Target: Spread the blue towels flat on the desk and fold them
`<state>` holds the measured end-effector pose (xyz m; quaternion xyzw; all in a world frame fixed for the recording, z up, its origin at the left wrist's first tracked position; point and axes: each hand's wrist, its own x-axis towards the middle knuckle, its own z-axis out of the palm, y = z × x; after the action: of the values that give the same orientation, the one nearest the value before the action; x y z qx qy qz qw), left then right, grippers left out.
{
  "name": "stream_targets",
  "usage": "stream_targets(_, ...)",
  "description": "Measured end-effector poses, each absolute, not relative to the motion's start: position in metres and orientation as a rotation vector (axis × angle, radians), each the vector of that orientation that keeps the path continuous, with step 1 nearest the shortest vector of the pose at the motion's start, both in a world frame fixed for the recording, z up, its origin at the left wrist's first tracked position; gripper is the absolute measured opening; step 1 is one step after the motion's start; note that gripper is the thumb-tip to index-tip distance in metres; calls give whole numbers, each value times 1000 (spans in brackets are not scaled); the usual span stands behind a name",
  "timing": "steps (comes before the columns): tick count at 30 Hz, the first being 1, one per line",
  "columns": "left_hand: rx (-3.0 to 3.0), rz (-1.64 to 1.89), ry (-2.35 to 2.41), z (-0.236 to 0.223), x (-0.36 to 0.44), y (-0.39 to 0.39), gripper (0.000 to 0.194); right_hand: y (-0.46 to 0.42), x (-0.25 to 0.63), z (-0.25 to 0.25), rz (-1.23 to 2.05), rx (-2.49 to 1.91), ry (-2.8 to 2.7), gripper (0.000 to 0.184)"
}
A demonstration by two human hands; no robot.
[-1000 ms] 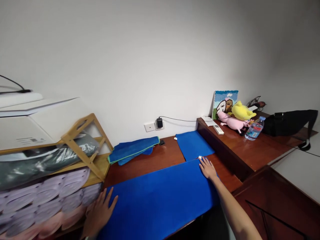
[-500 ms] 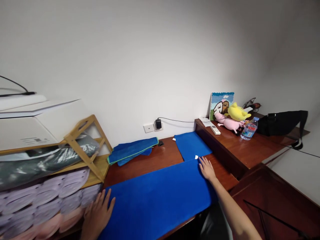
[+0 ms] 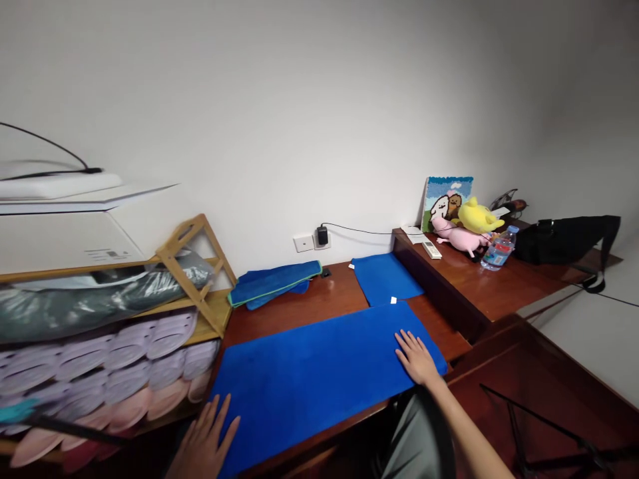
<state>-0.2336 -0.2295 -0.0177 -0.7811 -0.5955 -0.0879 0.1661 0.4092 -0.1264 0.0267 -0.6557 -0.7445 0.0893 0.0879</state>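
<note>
A blue towel (image 3: 319,372) lies spread flat along the front of the brown wooden desk (image 3: 334,299). My right hand (image 3: 417,359) rests palm down near the towel's right end, its fingers spread. At the left front corner, my left hand (image 3: 207,436) lies over the towel's edge with fingers apart. Behind the right end is a smaller folded blue cloth (image 3: 385,276) with white tags. Towards the wall, more folded blue cloths (image 3: 277,283) with a green trim lie in a loose pile.
A wooden rack (image 3: 197,279) on the left holds rows of lilac and pink slippers (image 3: 124,359) and a white box (image 3: 70,236). On the raised right side stand a water bottle (image 3: 499,250), plush toys (image 3: 459,236), a remote (image 3: 432,249) and a black bag (image 3: 564,239).
My right hand has slid from the towel's far right corner back towards me and stays spread. The left hand has shifted slightly along the towel's left edge. The camera view has moved a little.
</note>
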Motion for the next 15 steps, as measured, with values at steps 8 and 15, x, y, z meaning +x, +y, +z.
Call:
stream_targets(8,-2156,-101,-1860,-2,-222,-239,52,-105,455,24,253,-2199,-2097,66)
stream_targets(15,-2013,-496,-2202,8,-235,-225,65,-85,461,8,247,-2141,-2033,69)
